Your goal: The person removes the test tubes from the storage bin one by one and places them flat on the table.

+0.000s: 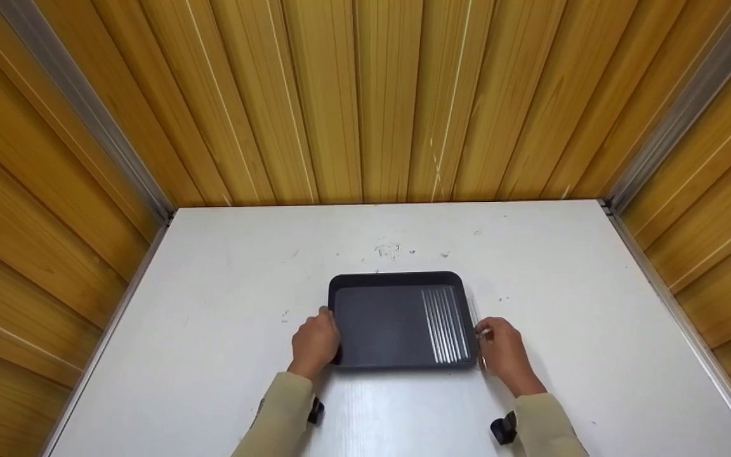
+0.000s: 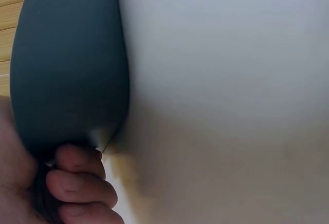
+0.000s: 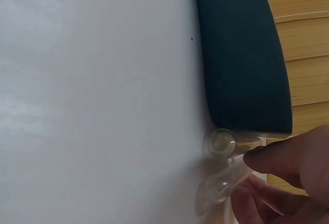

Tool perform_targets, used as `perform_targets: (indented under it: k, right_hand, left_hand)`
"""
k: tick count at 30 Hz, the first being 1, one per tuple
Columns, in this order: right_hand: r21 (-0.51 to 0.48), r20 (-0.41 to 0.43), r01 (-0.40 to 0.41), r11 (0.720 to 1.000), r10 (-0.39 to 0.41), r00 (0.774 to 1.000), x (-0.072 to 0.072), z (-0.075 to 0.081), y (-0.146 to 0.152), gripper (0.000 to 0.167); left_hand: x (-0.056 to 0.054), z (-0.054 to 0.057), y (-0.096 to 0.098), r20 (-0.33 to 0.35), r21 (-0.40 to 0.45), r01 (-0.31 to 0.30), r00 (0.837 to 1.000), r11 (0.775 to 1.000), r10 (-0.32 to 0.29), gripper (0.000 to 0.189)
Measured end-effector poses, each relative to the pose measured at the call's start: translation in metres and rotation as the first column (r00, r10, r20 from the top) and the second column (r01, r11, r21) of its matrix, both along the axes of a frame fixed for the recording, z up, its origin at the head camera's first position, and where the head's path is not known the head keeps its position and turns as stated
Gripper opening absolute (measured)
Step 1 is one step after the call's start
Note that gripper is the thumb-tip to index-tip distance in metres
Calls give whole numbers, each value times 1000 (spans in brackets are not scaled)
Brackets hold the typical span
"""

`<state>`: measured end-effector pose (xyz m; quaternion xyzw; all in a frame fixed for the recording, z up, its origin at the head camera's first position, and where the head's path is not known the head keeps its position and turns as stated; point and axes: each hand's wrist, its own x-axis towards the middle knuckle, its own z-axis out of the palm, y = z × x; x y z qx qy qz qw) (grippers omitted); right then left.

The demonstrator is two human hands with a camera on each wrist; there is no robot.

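A dark rectangular tray [image 1: 378, 324] with a ridged strip along its right part sits on the white table. At its left side my left hand [image 1: 315, 341] grips the tray near the front corner; the left wrist view shows fingers [image 2: 82, 183] curled there beside the tray's dark wall [image 2: 72, 64]. My right hand [image 1: 502, 346] is at the right side. In the right wrist view, two clear round-ended tubes [image 3: 222, 143] lie beside the tray's corner, and the thumb and fingers pinch the one farther from the tray. Parts of the tubes are hidden by the hand.
The white table [image 1: 226, 266] carries small dark marks behind the tray. Wood-patterned panels [image 1: 384, 101] stand at the back and both sides, with metal rails along the corners. A black wrist device [image 1: 503, 430] sits by the right sleeve.
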<state>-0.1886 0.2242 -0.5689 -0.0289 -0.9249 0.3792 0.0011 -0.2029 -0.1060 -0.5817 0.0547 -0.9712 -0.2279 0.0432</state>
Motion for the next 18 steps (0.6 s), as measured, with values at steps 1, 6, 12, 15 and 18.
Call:
perform_targets:
  k: [1,6,12,15,18]
  right_hand:
    - [2,-5,2,1000,-2,1000,0,0,0,13]
    - [5,-1,27,1000,-27,1000,-1,2,0,17]
    - [2,-53,52,999,-52,997,-2,10,-2,22]
    - [-10,-85,53,999,-54,995,-3,14,-5,23]
    - [-31,-119,56,998,-59,991,-4,17,-7,25]
  left_hand:
    - [0,0,0,-1,0,0,1000,1000,0,29]
    - [0,-2,1,-29,-29,5,1000,1000,-6,29]
    - [0,-3,1,-45,-38,-5,999,999,4,29]
    - [0,-3,1,-57,-31,-6,998,1000,4,28]
    - [0,-2,2,-68,-16,-8,998,1000,7,28]
